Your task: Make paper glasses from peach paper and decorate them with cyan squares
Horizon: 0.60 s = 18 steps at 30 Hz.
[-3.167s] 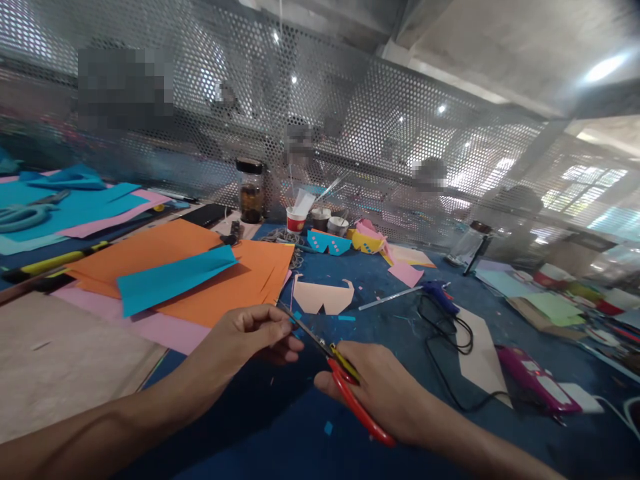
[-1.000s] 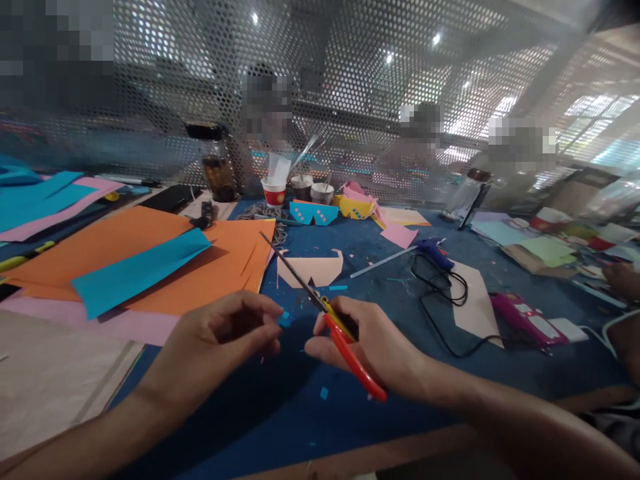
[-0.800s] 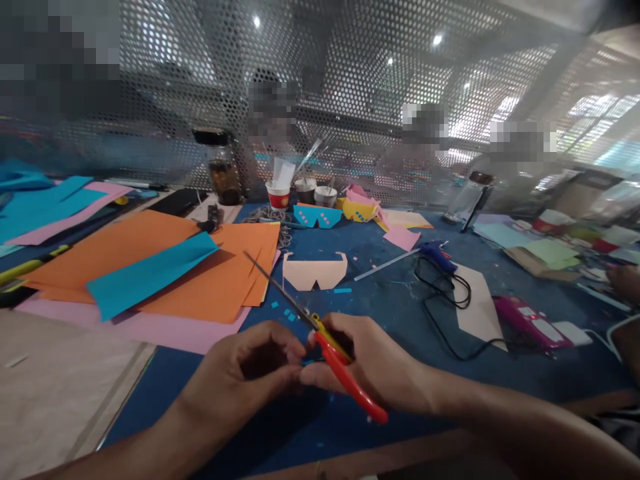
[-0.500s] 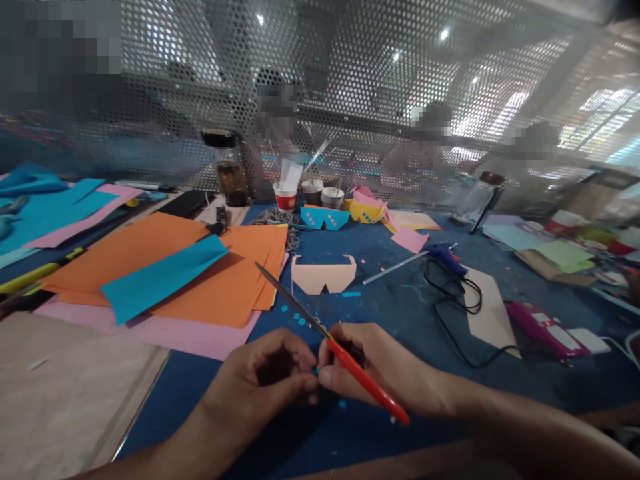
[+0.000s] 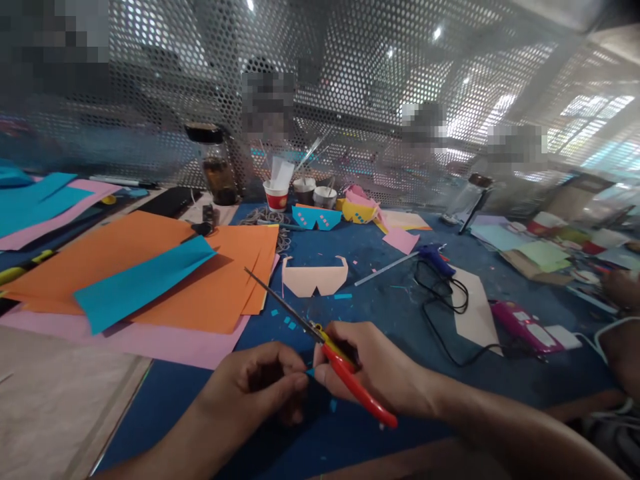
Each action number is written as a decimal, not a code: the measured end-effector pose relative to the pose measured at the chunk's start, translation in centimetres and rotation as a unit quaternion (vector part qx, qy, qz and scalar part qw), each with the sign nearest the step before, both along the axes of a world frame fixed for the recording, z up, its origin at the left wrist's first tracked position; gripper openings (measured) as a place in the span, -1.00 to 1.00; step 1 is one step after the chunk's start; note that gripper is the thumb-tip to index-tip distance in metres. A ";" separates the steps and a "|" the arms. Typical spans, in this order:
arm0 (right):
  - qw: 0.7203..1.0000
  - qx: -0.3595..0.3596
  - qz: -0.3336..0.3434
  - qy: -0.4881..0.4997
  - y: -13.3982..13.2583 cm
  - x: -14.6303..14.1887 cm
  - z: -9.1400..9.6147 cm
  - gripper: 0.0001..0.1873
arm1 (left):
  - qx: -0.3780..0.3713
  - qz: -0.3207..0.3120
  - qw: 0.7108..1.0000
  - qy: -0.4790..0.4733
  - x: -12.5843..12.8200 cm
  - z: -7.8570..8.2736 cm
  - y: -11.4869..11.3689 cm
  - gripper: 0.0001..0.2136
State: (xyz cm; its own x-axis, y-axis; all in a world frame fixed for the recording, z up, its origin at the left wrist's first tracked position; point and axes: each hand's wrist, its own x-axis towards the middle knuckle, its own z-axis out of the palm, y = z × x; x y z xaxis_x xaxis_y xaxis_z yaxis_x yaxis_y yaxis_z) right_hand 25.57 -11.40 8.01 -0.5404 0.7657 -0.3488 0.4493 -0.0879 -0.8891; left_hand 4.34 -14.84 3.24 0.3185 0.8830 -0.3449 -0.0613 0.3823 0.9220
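Observation:
My right hand [image 5: 373, 357] is closed around red-and-yellow-handled scissors [image 5: 353, 387], whose blades point up and to the left. Between the fingertips of both hands shows a small blue paper piece [image 5: 311, 373], pinched by my left hand [image 5: 265, 380] and touching my right thumb and finger. Just beyond them, peach paper glasses [image 5: 316, 281] stand with their arms folded back. Small blue paper squares [image 5: 290, 323] and a thin blue strip [image 5: 343, 296] lie on the blue table [image 5: 200, 413].
Orange sheets [image 5: 140, 267] with a folded blue sheet [image 5: 145, 283] lie to the left. Decorated blue glasses [image 5: 317, 218] and yellow glasses [image 5: 359, 212] stand behind, near paper cups [image 5: 277, 199]. A blue glue gun [image 5: 436, 259] with its cord lies right. Another person's hand [image 5: 623, 290] shows far right.
The view has swung slightly right, so table items appear further left. My hands have drawn slightly apart, and more of the blue paper piece shows between my fingertips.

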 end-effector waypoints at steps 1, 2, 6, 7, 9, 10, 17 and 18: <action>1.000 0.000 0.000 0.006 0.1 0.0 0.2 -0.81 | -0.007 0.000 1.000 -0.005 0.0 0.0 0.1 -0.61; 1.000 0.001 -0.001 0.011 0.1 0.0 0.3 -0.80 | -0.015 0.000 1.000 -0.012 0.0 0.1 0.2 -0.59; 0.999 0.051 -0.001 0.019 0.3 0.4 0.9 -0.79 | -0.016 0.030 0.999 -0.038 -0.5 0.6 1.0 -0.55; 0.997 0.076 0.003 0.017 0.3 0.6 1.0 -0.79 | -0.007 0.050 0.998 -0.040 -0.8 0.8 1.2 -0.57; 0.992 0.124 0.011 0.000 0.4 1.0 1.1 -0.76 | 0.002 0.095 0.994 -0.047 -1.3 1.3 1.5 -0.60; 0.989 0.144 0.011 -0.016 0.5 1.1 1.0 -0.72 | 0.001 0.115 0.992 -0.050 -1.5 1.5 1.6 -0.60; 0.963 0.236 0.020 -0.131 0.3 1.2 0.0 -0.56 | 0.019 0.201 0.977 -0.062 -1.7 2.9 1.8 -0.60; 0.959 0.243 0.021 -0.144 0.2 1.3 -0.2 -0.56 | 0.022 0.205 0.976 -0.066 -1.7 2.8 1.9 -0.60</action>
State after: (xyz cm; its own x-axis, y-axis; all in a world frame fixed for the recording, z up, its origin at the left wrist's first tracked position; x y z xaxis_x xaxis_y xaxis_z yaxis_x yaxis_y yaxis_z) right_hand 26.83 -11.20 7.80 -0.5095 0.8552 -0.0951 0.6764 0.3297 -0.6586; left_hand 2.67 -12.98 6.09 -0.0252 0.9586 -0.2835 -0.3190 0.2610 0.9111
